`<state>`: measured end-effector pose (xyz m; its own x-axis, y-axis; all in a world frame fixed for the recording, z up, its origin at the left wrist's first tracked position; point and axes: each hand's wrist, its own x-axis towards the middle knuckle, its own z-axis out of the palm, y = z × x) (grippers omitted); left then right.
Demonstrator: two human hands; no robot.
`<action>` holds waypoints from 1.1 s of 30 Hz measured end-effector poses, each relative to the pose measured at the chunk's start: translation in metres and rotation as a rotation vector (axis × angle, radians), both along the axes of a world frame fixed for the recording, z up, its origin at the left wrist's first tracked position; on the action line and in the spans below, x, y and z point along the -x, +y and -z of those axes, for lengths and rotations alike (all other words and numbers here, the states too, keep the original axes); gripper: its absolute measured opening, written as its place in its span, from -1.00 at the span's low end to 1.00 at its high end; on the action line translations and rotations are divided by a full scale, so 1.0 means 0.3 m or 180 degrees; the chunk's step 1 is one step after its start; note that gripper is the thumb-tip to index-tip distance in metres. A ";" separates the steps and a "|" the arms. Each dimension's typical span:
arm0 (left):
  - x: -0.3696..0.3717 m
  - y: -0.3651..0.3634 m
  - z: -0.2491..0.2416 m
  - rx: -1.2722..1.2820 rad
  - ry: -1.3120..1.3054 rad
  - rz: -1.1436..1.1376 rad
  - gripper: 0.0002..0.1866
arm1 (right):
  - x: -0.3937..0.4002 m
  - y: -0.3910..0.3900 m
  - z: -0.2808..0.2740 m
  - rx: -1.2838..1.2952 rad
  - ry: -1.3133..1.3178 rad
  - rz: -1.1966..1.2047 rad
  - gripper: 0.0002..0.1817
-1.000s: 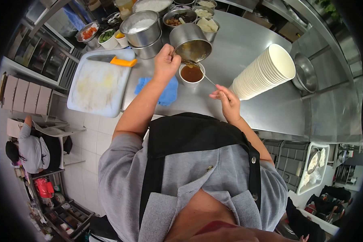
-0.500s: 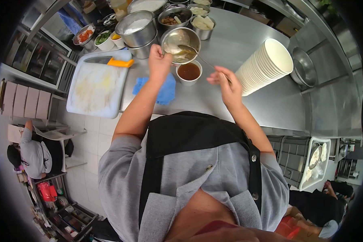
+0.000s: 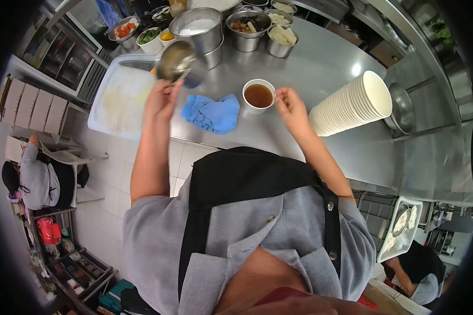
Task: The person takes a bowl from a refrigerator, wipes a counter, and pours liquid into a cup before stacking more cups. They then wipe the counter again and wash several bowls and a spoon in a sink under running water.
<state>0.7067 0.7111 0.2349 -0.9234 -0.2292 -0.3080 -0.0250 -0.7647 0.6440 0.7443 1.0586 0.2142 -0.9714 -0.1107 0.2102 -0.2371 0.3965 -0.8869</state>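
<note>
Away from the white cup (image 3: 251,102), the metal pot (image 3: 169,64) is swinging to eleven o'clock, the left hand (image 3: 162,100) pinching its edge. Right hand (image 3: 293,109) is pinching the cup's rim at twelve; pouring is looking done, what's left isn't showing.

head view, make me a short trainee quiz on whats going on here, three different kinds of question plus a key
1. Multiple choice: what does the left hand hold?
a) a knife
b) a metal pot
c) a sponge

2. True or false: the blue cloth lies between the cutting board and the filled cup.

3. Fill in the blank: the stacked cups are nearer the ____ hand.

Key: 1 b; 2 true; 3 right
</note>
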 end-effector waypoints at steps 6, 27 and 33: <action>-0.057 -0.441 0.104 0.0068 0.0221 -0.1208 -0.93 | -0.062 -0.035 0.055 -0.0635 -0.0147 0.0225 -0.73; -0.124 -0.212 0.191 -0.0229 -0.0281 -0.2135 -0.56 | 0.286 -0.213 0.204 -0.0200 0.0598 0.0559 -0.83; -0.160 0.074 0.184 0.1855 0.0847 -0.0120 -0.84 | 0.161 -0.224 0.130 0.0020 0.0530 0.0328 -0.74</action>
<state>0.7548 0.7333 0.1798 -0.9391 -0.3236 0.1156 0.2130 -0.2844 0.9347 0.6962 0.9915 0.1751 -0.9293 -0.0107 0.3692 -0.3391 0.4208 -0.8414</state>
